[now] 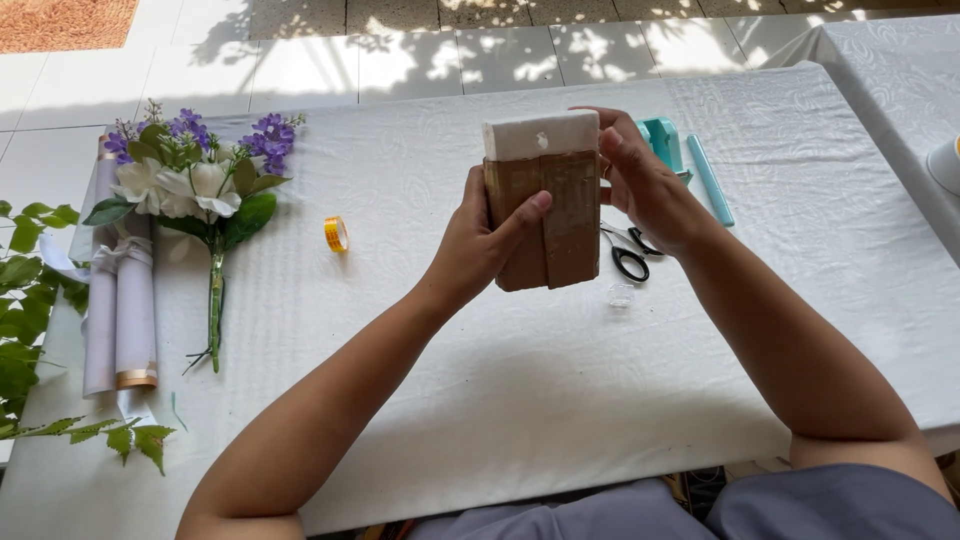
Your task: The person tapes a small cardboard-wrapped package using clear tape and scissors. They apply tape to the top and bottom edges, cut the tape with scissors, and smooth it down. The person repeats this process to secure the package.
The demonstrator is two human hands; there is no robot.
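Note:
Both my hands hold up a rectangular block (548,205) above the white-clothed table (480,370). Brown paper wraps most of the block; its white top end is bare. My left hand (482,245) grips the block's left side, thumb pressed across the brown front. My right hand (640,180) holds the right side and back, fingers curled over the top corner. Black-handled scissors (628,252) lie on the cloth just behind the block, partly hidden by it.
A bunch of white and purple flowers (200,190) lies at the left beside rolled white wrapping paper (120,300). A small yellow tape roll (336,234), a clear tape roll (621,295), a teal dispenser (662,142) and teal stick (709,180) lie nearby. Green leaves (25,300) hang at the left edge.

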